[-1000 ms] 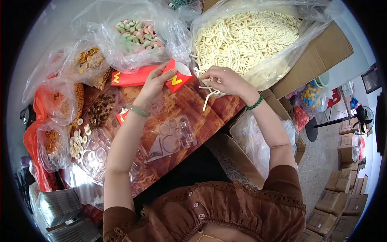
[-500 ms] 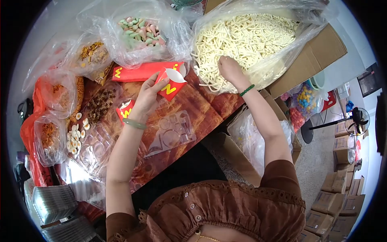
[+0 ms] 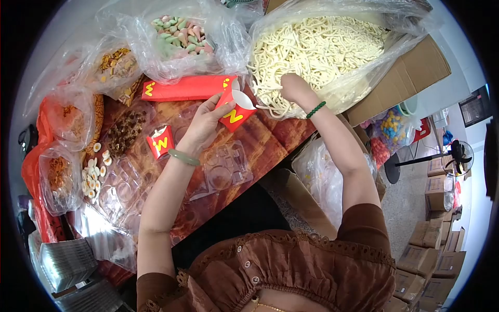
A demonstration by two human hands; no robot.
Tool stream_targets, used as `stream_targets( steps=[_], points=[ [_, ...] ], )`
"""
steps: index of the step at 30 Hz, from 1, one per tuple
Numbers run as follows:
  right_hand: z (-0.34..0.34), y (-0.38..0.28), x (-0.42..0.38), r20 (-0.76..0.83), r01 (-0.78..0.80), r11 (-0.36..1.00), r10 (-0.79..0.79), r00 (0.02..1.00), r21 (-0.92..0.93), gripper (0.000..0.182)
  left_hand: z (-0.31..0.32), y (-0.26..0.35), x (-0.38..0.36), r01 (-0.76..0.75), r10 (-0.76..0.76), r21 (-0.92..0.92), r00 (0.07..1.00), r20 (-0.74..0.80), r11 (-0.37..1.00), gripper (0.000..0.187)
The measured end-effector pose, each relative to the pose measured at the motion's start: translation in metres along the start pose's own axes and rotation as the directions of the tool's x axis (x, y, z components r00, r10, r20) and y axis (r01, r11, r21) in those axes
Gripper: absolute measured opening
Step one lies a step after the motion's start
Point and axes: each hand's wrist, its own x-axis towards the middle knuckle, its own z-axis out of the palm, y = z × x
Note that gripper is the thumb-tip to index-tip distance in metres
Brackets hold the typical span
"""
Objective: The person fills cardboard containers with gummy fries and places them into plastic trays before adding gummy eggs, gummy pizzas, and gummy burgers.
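My left hand (image 3: 209, 120) grips a small red carton (image 3: 236, 112) with a yellow mark, its white opening tilted to the right. My right hand (image 3: 297, 89) is closed at the lower left of a large heap of pale, stick-shaped pieces (image 3: 322, 52) in a plastic-lined box. Its fingertips are bent down among the sticks, so what they grip is too hidden to name. A long flat red sleeve (image 3: 179, 88) lies just behind the held carton. Another small red carton (image 3: 159, 142), with pale pieces at its top, stands left of my left wrist.
Clear moulded trays (image 3: 226, 165) lie on the brown table (image 3: 270, 143). Bags of green and pink candies (image 3: 183, 35) and orange snacks (image 3: 117, 65) line the back and left. White and brown pieces (image 3: 92, 177) lie left. An open carton box (image 3: 304, 203) stands below the table edge.
My left hand has moved slightly right with the carton, closer to the heap, and the carton's opening now faces more to the right. My right hand remains at the sticks with little shift.
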Motion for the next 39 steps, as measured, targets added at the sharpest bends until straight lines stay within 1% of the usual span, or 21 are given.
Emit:
stream_targets(
  steps=[2,3,4,6,7,11,13,15,18,20,21,25,27,28,29,31,32,34,35,38,39],
  points=[
    [0.001,-0.014,-0.009,-0.064,-0.05,0.997,0.054,0.997,0.054,0.027,0.003,-0.003,0.004,-0.002,0.002,0.007,1.0,0.007,1.0,0.04],
    [0.003,-0.018,-0.009,-0.031,-0.049,0.997,0.05,0.998,0.052,0.046,0.005,-0.006,0.005,-0.001,0.001,0.005,1.0,0.006,1.0,0.04],
    [0.012,-0.02,-0.009,-0.029,-0.051,0.997,0.052,0.998,0.052,0.046,0.006,-0.008,0.005,0.001,-0.001,0.003,1.0,0.005,1.0,0.04],
    [0.033,-0.022,-0.009,-0.132,0.058,0.998,-0.061,0.989,-0.026,0.045,0.006,-0.013,0.007,0.01,-0.01,0.005,1.0,0.013,1.0,0.039],
    [0.037,-0.021,-0.005,-0.149,0.037,0.999,-0.034,0.988,0.017,0.043,0.005,-0.014,0.008,0.013,-0.014,0.008,1.0,0.02,1.0,0.039],
    [0.027,-0.018,-0.009,-0.108,0.061,0.997,-0.067,0.992,-0.055,0.032,0.007,-0.016,0.007,0.039,-0.039,-0.001,0.999,-0.004,0.999,0.037],
    [0.043,-0.008,0.0,-0.112,0.075,0.995,-0.083,0.99,-0.073,0.031,0.013,-0.019,0.009,0.126,-0.132,-0.174,0.991,-0.025,0.977,0.034],
    [0.046,0.0,0.007,-0.119,0.091,0.992,-0.101,0.988,-0.09,0.03,0.016,-0.022,0.013,0.154,-0.157,-0.171,0.988,-0.006,0.973,0.032],
    [0.03,0.01,0.01,-0.101,0.091,0.996,-0.093,0.991,-0.021,0.028,0.016,-0.026,0.019,0.21,-0.209,-0.16,0.978,0.023,0.964,0.031],
    [0.013,0.019,0.012,-0.013,0.12,0.987,-0.12,0.993,0.109,0.027,0.017,-0.03,0.023,0.237,-0.234,-0.154,0.972,0.038,0.959,0.031],
    [-0.002,0.018,0.009,0.049,0.042,0.98,-0.053,0.997,0.194,0.027,0.018,-0.032,0.025,0.232,-0.228,-0.154,0.973,0.042,0.96,0.031],
    [-0.034,0.036,0.013,0.023,0.045,0.976,-0.051,0.998,0.212,0.03,0.031,-0.031,0.03,0.228,-0.227,-0.13,0.974,0.024,0.965,0.031],
    [-0.05,0.038,0.009,-0.019,-0.001,0.935,0.008,1.0,0.356,0.029,0.04,-0.029,0.039,0.273,-0.275,-0.112,0.961,-0.002,0.955,0.031],
    [-0.054,0.04,0.007,-0.113,0.087,0.961,-0.059,0.992,0.263,0.026,0.044,-0.028,0.045,0.316,-0.32,-0.1,0.947,-0.032,0.944,0.031],
    [-0.053,0.041,0.006,-0.116,0.087,0.961,-0.058,0.992,0.262,0.026,0.049,-0.031,0.051,0.314,-0.319,-0.097,0.947,-0.03,0.944,0.031],
    [-0.054,0.04,0.003,-0.316,0.144,0.985,-0.108,0.943,0.093,0.022,0.063,-0.033,0.066,0.281,-0.277,-0.153,0.96,0.044,0.947,0.031],
    [-0.053,0.038,0.0,-0.371,0.165,0.984,-0.13,0.919,0.064,0.02,0.069,-0.034,0.072,0.278,-0.278,-0.116,0.96,0.013,0.954,0.031],
    [-0.049,0.032,-0.005,-0.418,0.211,0.977,-0.184,0.89,0.019,0.019,0.075,-0.039,0.088,0.259,-0.261,-0.102,0.965,0.002,0.96,0.032],
    [-0.044,0.032,-0.005,-0.431,0.252,0.965,-0.256,0.866,-0.067,0.019,0.078,-0.042,0.095,0.243,-0.245,-0.088,0.969,-0.011,0.966,0.033],
    [-0.044,0.026,-0.011,-0.382,0.341,0.926,-0.378,0.843,-0.162,0.026,0.078,-0.048,0.11,0.214,-0.215,-0.087,0.977,-0.002,0.973,0.035],
    [-0.043,0.028,-0.011,-0.388,0.339,0.927,-0.375,0.842,-0.161,0.026,0.077,-0.05,0.114,0.198,-0.2,-0.082,0.98,-0.018,0.977,0.036]
  ],
)
